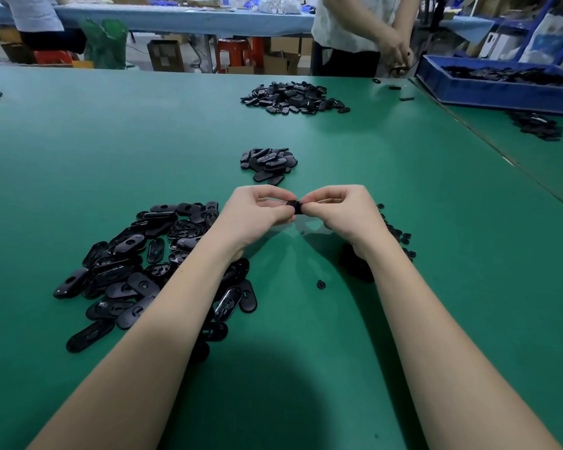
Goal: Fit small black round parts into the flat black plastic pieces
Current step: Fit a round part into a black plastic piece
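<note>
Your left hand [257, 211] and right hand [335, 211] met above the green table [403, 196], both pinching one flat black piece [294, 207] between curled fingertips. Loose flat pieces [143, 264] lay piled under your left forearm; small round parts [400, 233] were scattered just right of your right wrist. Bare mat lay between your forearms, apart from one stray round part [321, 283].

Open green surface [355, 336] between forearms. Pile of flat pieces [150, 264] crowds left side; small round parts [398, 233] scattered right. Smaller pile [268, 164] just ahead of hands, clear lanes either side.
</note>
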Available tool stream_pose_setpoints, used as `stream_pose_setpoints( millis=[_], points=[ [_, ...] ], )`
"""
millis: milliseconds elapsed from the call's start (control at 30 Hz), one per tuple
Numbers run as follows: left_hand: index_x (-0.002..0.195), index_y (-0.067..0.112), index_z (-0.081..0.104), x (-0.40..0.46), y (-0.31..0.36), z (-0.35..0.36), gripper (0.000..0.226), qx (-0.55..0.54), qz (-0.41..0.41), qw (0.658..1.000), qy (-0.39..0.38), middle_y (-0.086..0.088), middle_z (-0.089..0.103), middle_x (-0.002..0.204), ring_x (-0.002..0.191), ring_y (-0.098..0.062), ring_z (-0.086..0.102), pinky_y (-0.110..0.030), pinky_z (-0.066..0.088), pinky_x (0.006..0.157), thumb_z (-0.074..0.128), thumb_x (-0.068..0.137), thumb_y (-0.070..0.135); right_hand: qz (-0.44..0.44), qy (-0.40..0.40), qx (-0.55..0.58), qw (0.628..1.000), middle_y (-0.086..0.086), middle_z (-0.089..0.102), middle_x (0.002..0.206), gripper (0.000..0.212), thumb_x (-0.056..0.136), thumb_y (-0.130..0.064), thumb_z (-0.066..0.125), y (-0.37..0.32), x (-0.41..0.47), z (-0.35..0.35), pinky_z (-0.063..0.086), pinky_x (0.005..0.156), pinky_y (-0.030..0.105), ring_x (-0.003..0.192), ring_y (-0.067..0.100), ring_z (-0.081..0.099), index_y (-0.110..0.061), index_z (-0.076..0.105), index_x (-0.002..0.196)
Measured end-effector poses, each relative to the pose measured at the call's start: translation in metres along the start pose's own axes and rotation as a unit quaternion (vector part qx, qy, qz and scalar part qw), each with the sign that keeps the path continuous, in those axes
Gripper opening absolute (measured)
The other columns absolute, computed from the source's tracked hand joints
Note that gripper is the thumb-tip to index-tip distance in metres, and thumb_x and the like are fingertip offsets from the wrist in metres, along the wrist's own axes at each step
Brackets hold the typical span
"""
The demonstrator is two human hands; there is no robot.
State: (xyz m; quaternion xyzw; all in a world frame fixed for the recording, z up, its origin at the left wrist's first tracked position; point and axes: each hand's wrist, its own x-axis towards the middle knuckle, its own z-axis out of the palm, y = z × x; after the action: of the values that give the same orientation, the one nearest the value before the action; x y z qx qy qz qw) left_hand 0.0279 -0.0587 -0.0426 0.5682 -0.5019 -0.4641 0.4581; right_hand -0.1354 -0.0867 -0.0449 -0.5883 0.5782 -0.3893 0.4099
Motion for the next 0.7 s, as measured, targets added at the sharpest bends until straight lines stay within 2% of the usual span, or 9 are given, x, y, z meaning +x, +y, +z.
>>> stream_pose_setpoints(
  millis=[133,300,433,600,700],
  points=[
    [0.097,0.014,0.075,-0.0006,0.0008,-0.0003,0.020,0.027,0.005,1.000,0.002,-0.010,0.078,0.091,0.097,-0.027,0.074,-0.033,0.057,0.095,0.070,0.086,-0.002,0.013,-0.003,-0.001,1.000,-0.002,0.074,0.075,0.007,0.076,-0.024,0.084,-0.0010,-0.0015,-0.0001,0.040,0.062,0.024,0.059,0.007,0.053,-0.025,0.077,0.075],
    [0.094,0.018,0.077,-0.0009,0.0007,-0.0011,0.021,0.054,0.014,0.998,0.009,-0.007,0.079,0.088,0.092,-0.021,0.075,-0.035,0.056,0.098,0.070,0.086,0.000,0.021,-0.019,-0.016,0.999,-0.007,0.073,0.075,0.007,0.078,-0.025,0.084,-0.0039,-0.0029,-0.0029,0.038,0.059,0.020,0.062,0.006,0.053,-0.026,0.078,0.074],
    [0.092,0.023,0.077,-0.0010,0.0008,0.0007,0.020,0.069,0.022,0.997,0.020,-0.001,0.079,0.086,0.092,-0.016,0.075,-0.036,0.055,0.099,0.074,0.083,0.005,0.042,0.006,-0.010,0.999,-0.011,0.066,0.069,0.009,0.076,-0.027,0.084,-0.0054,-0.0047,-0.0010,0.036,0.057,0.021,0.061,0.004,0.050,-0.028,0.076,0.072],
    [0.092,0.023,0.077,-0.0001,0.0012,0.0004,0.020,0.073,0.022,0.997,0.022,0.002,0.079,0.085,0.091,-0.013,0.075,-0.035,0.055,0.097,0.074,0.082,0.006,0.041,0.006,-0.002,0.999,-0.011,0.065,0.069,0.012,0.076,-0.025,0.085,-0.0063,-0.0053,-0.0006,0.037,0.048,0.012,0.059,0.004,0.049,-0.028,0.075,0.071],
    [0.093,0.021,0.077,-0.0004,0.0014,0.0004,0.020,0.075,0.017,0.997,0.019,-0.002,0.079,0.085,0.090,-0.015,0.075,-0.031,0.057,0.094,0.070,0.084,0.003,0.041,0.008,-0.018,0.999,-0.009,0.062,0.071,0.016,0.074,-0.029,0.088,-0.0055,-0.0055,-0.0008,0.036,0.053,0.020,0.056,0.002,0.050,-0.028,0.074,0.081]
  ],
)
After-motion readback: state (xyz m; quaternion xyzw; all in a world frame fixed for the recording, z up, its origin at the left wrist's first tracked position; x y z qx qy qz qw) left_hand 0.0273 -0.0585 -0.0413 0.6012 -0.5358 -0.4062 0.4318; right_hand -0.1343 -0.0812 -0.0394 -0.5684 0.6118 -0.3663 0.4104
